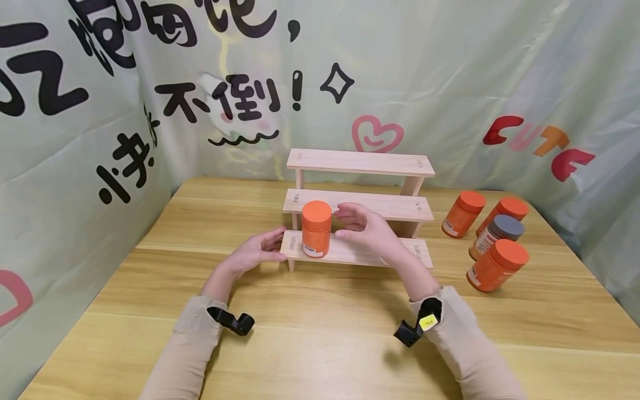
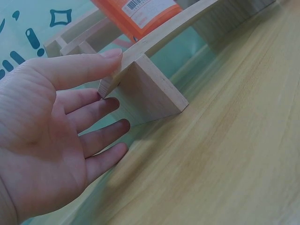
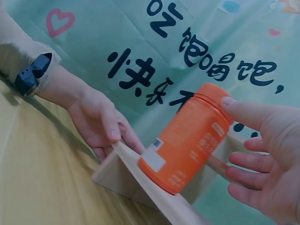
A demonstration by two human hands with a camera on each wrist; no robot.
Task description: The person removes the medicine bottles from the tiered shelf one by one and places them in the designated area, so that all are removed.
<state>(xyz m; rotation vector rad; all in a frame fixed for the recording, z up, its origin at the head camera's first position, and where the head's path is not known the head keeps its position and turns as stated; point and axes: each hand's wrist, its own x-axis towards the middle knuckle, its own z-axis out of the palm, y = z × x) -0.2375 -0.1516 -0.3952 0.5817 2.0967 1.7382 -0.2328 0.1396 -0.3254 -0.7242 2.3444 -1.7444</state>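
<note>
A three-tier wooden display stand (image 1: 360, 208) is on the table, with an orange bottle (image 1: 316, 233) upright near the left end of its lowest step. My left hand (image 1: 260, 248) pinches the left end of that step; in the left wrist view the thumb lies over the board's (image 2: 161, 30) corner and the index finger is at its end. Just right of the bottle is my right hand (image 1: 366, 226), its fingers loosely bent and holding nothing. In the right wrist view the thumb overlaps the bottle's cap (image 3: 213, 93); whether it touches is unclear.
To the right of the stand is a group of bottles: several orange ones (image 1: 497, 265) and one with a grey cap (image 1: 506, 226). A printed cloth (image 1: 440, 83) hangs behind and beside the wooden table (image 1: 320, 344).
</note>
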